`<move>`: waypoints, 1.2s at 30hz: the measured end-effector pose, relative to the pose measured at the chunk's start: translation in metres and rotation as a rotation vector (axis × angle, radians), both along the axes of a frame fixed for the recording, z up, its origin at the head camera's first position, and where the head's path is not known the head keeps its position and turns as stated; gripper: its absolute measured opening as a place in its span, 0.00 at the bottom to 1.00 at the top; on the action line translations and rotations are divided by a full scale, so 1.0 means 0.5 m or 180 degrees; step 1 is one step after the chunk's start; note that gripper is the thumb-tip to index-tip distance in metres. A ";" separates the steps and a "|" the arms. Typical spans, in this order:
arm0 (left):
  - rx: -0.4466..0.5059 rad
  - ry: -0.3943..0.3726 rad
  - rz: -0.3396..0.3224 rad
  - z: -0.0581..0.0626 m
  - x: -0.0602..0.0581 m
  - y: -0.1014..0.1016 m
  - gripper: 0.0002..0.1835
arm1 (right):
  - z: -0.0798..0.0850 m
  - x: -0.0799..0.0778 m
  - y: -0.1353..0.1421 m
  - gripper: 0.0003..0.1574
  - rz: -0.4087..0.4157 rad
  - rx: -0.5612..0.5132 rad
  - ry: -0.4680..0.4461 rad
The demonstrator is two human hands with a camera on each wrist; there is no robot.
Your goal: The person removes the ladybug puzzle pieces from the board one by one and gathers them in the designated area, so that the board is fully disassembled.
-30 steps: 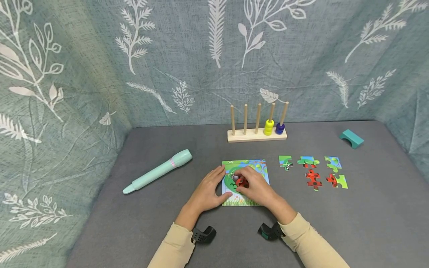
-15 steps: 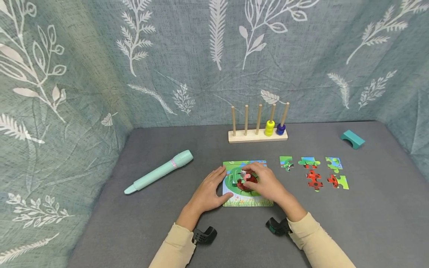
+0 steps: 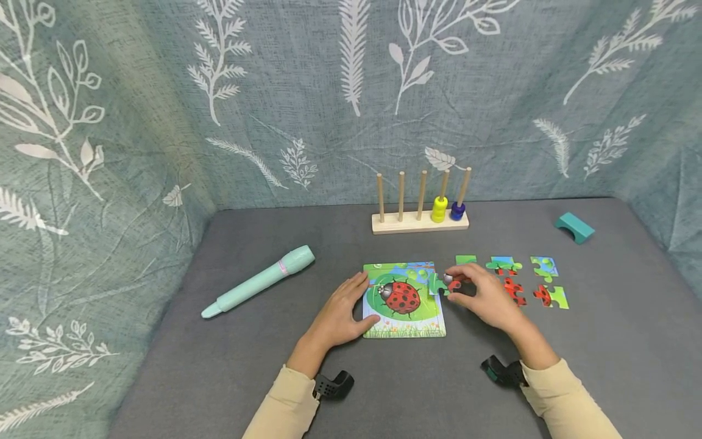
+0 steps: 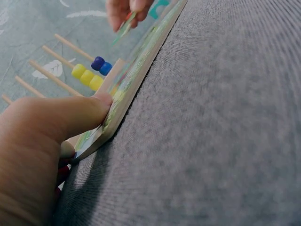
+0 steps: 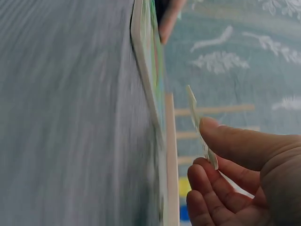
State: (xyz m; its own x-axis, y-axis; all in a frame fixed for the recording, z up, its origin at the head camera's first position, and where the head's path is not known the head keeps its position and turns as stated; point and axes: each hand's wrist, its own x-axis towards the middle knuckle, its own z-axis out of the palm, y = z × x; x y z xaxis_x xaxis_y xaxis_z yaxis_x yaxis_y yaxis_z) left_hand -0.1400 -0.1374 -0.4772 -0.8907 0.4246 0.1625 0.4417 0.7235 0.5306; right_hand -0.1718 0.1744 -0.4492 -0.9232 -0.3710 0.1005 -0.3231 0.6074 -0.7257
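A person in tan sleeves (image 3: 285, 399) works at a gray table (image 3: 219, 378). The left hand (image 3: 344, 311) rests, fingers extended, on the left edge of a ladybug puzzle board (image 3: 406, 326) lying flat, while the right hand (image 3: 488, 299) pinches 1 puzzle piece (image 3: 437, 285), raised over the board's right edge. The step in progress appears to be shifting pieces from the board to the group at right. The next move likely calls for lowering this one flat among the loose pieces (image 3: 545, 268) and letting go without nudging its neighbors. About 5 lie there, though the right hand partly hides some. At left is a mint-green tube (image 3: 260, 283); beyond are a peg stand (image 3: 419, 225), a teal arch block (image 3: 574, 227) and a leaf-patterned curtain (image 3: 307, 79).
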 end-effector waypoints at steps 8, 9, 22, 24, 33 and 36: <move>0.0027 -0.0016 0.0033 -0.004 0.008 0.001 0.40 | -0.016 0.012 0.077 0.26 -0.0134 0.0192 0.0157; 0.0030 -0.0022 0.0036 -0.005 0.009 0.001 0.40 | -0.018 0.013 0.083 0.26 -0.0133 0.0203 0.0167; -0.0037 -0.0027 0.0048 -0.012 0.016 0.010 0.40 | -0.032 0.023 0.111 0.25 0.0009 0.0396 0.0365; -0.0028 -0.0023 0.0055 -0.013 0.016 0.011 0.40 | -0.033 0.023 0.112 0.25 0.0030 0.0427 0.0441; -0.0039 -0.0029 0.0063 -0.008 0.018 0.013 0.40 | -0.024 0.031 0.103 0.29 0.0039 0.0512 0.0495; 0.0008 -0.0001 0.0043 -0.006 0.021 0.012 0.39 | -0.021 0.038 0.088 0.29 0.0028 0.0454 0.0457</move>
State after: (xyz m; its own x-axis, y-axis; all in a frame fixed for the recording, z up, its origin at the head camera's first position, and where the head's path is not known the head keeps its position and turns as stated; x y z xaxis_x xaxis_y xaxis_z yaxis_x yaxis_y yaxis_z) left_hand -0.1296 -0.1315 -0.4804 -0.8964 0.4120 0.1633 0.4317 0.7281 0.5325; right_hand -0.1528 0.2185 -0.4599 -0.8999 -0.3988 0.1766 -0.4226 0.6975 -0.5786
